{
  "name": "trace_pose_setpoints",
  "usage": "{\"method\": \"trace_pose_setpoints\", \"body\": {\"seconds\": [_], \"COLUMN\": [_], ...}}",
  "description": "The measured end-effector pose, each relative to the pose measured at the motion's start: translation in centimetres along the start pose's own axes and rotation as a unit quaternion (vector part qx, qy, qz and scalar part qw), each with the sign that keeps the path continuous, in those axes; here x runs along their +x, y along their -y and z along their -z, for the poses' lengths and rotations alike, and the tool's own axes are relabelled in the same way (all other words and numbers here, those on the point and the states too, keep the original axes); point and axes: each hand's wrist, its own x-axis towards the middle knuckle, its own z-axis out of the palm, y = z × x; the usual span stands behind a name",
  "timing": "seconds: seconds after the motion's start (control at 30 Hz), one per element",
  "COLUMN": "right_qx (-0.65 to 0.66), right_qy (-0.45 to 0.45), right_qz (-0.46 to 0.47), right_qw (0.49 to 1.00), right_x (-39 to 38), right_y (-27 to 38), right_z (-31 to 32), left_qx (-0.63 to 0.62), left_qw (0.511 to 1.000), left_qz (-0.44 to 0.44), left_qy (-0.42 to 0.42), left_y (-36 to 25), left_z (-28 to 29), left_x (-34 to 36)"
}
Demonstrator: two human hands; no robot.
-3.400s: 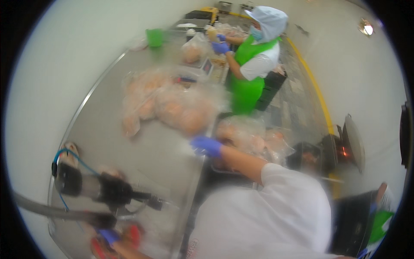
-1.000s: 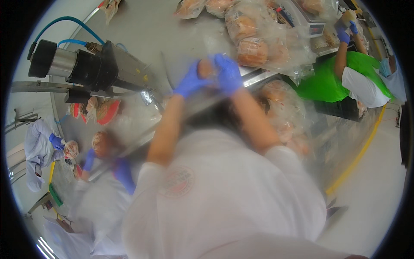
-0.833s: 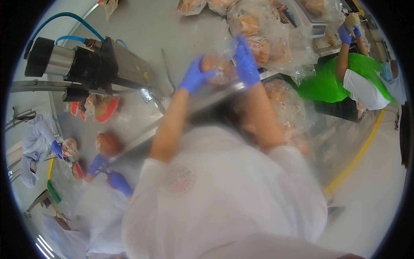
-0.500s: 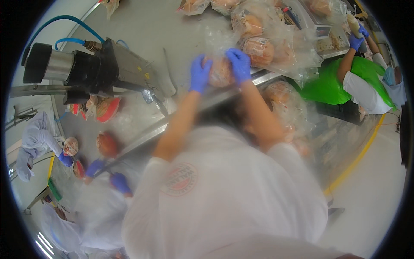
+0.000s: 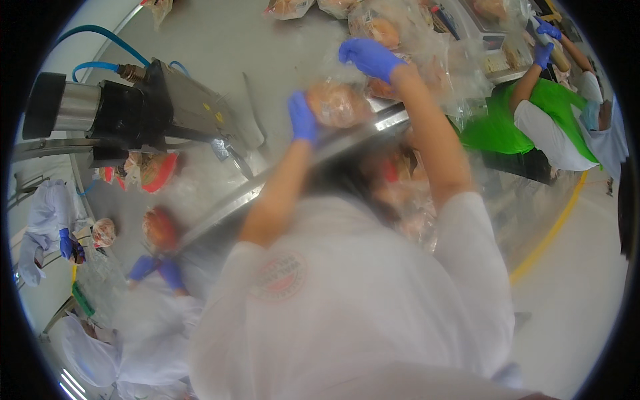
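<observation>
A round, pinkish-orange piece of meat in a clear plastic bag (image 5: 340, 105) rests by the metal edge of the table. My left hand (image 5: 303, 117), in a blue glove, grips its left side, the fingers upright and pressed close. Above the bagged piece and to the right is my right hand (image 5: 375, 59), also gloved in blue. Its fingers are bent together near the loose, blurred upper film of the bag. Whether that film is between the fingertips cannot be made out. More bagged pieces (image 5: 377, 30) lie just beyond my right hand.
A black and metal machine with a blue hose (image 5: 100, 110) stands at the left, its narrow arm reaching toward the table edge. Beneath my right arm are more bagged pieces (image 5: 407, 193). Co-workers in white work at the lower left; another, by a green apron (image 5: 513, 127), is at the right.
My right hand has left the side of the bagged piece and moved up toward the bag's upper film. My left hand stays at its left side. The view has shifted slightly.
</observation>
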Motion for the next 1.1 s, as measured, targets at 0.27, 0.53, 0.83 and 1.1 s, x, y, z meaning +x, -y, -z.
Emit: {"method": "trace_pose_setpoints", "body": {"seconds": [0.27, 0.53, 0.83, 1.1], "right_qx": [-0.027, 0.245, 0.135, 0.005], "right_qy": [0.019, 0.111, 0.171, 0.093], "right_qz": [0.019, -0.19, -0.121, -0.048], "right_qw": [0.999, 0.944, 0.968, 0.995], "right_x": [2.1, 0.0, 0.2, 0.5], "right_y": [-7.5, -2.2, -6.9, -6.3], "right_z": [-3.6, -2.2, -2.4, -3.5], "left_qx": [0.117, 0.187, 0.456, 0.316], "left_qw": [0.99, 0.977, 0.866, 0.925], "left_qz": [-0.037, 0.031, -0.2, -0.074], "left_qy": [-0.063, -0.094, 0.038, -0.199], "left_y": [-0.4, -0.7, -1.6, -5.4], "left_z": [-0.8, -0.3, 0.3, 0.0], "left_x": [0.6, 0.3, 2.5, 3.3]}}
